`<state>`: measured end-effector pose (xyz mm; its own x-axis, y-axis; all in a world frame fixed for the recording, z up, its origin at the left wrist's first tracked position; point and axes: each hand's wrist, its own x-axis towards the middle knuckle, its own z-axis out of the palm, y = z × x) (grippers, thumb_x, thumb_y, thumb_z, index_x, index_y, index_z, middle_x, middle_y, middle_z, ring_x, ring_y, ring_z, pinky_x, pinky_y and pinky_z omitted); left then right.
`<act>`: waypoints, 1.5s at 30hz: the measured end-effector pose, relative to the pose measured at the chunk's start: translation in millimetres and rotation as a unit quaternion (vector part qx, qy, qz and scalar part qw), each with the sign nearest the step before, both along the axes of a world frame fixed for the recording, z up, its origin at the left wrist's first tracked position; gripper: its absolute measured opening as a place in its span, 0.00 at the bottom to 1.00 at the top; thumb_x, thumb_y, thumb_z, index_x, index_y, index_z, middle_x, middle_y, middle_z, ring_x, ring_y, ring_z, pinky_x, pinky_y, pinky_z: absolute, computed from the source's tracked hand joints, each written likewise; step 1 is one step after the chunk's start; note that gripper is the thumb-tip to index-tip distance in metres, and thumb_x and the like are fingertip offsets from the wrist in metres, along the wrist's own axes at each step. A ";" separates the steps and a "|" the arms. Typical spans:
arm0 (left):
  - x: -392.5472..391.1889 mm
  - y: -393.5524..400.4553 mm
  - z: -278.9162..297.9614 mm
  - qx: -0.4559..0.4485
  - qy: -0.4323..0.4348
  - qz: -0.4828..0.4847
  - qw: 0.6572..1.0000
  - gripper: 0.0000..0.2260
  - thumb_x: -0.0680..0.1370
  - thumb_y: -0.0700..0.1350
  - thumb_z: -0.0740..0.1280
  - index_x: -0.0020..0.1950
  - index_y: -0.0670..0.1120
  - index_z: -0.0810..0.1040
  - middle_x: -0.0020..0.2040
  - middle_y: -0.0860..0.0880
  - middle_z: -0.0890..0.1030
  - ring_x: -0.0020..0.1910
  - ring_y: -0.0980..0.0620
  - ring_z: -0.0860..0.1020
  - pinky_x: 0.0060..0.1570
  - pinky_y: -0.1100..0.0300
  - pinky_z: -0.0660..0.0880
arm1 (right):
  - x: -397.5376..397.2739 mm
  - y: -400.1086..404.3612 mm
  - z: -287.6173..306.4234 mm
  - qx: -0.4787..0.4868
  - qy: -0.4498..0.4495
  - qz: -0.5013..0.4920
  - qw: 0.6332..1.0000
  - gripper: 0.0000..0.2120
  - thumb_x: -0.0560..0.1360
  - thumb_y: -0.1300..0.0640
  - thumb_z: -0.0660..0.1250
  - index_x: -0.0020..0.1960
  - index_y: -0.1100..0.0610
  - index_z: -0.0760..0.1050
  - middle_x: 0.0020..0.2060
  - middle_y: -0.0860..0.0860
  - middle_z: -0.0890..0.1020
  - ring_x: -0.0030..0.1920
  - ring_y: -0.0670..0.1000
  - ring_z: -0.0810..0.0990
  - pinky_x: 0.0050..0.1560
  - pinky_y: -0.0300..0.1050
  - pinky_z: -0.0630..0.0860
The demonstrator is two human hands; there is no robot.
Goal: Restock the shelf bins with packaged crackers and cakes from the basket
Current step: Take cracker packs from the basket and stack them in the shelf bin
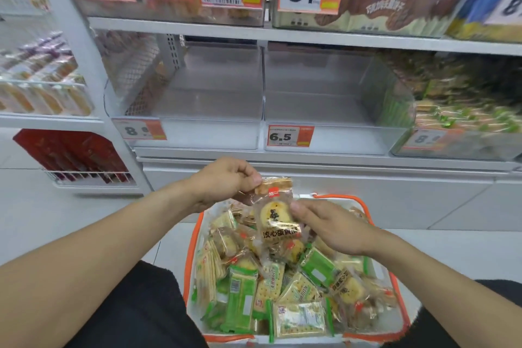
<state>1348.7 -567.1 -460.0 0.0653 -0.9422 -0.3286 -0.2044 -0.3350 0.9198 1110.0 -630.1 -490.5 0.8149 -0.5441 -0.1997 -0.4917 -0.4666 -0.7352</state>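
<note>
Left hand (226, 178) pinches cake packet (275, 217) top edge between curled fingers, right hand (330, 224) thumb gripping its side, basket (195, 237) below fingertips.

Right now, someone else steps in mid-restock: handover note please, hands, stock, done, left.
Left hand pinches the top edge of a clear-wrapped cake packet above the basket.
Right hand holds the same packet by its side.
Basket, orange-rimmed, sits on the floor below the shelf, full of green cracker packs and more cakes.
Done: nothing visible in the two clear bins; the left bin and the 6.5 bin look empty.
Left: bin this packet, then the rest.
</note>
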 end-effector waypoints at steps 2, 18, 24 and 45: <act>-0.7 0.4 1.6 -0.038 -0.066 0.009 0.997 0.07 0.82 0.40 0.66 0.45 0.43 0.78 0.34 0.51 0.83 0.36 0.52 0.80 0.44 0.55 0.81 | 10.6 -1.6 10.7 0.000 0.011 0.027 1.000 0.18 0.80 0.36 0.53 0.45 0.45 0.76 0.37 0.37 0.80 0.41 0.45 0.80 0.48 0.47 0.79; 50.9 -9.7 -11.1 -0.141 -0.058 0.116 0.981 0.10 0.79 0.50 0.69 0.56 0.45 0.80 0.45 0.47 0.86 0.43 0.49 0.85 0.43 0.57 0.82 | 86.4 -46.3 5.3 0.170 -0.265 -0.223 0.923 0.10 0.81 0.61 0.65 0.58 0.62 0.81 0.37 0.58 0.86 0.37 0.56 0.85 0.43 0.47 0.85; 66.4 -15.9 -10.0 -0.192 -0.052 0.116 0.973 0.11 0.82 0.47 0.64 0.56 0.40 0.80 0.44 0.43 0.85 0.37 0.45 0.84 0.36 0.54 0.82 | 107.2 -55.3 28.1 0.178 -0.295 -0.219 0.913 0.13 0.82 0.55 0.61 0.58 0.61 0.79 0.37 0.53 0.85 0.39 0.52 0.85 0.40 0.47 0.85; 148.8 -45.7 -33.6 -0.112 -0.537 0.198 0.812 0.19 0.83 0.51 0.48 0.48 0.49 0.78 0.48 0.50 0.81 0.55 0.45 0.72 0.71 0.49 0.53 | 341.8 -181.3 34.0 0.221 -0.192 -0.351 0.889 0.19 0.65 0.64 0.81 0.55 0.62 0.82 0.38 0.55 0.85 0.33 0.50 0.81 0.29 0.40 0.76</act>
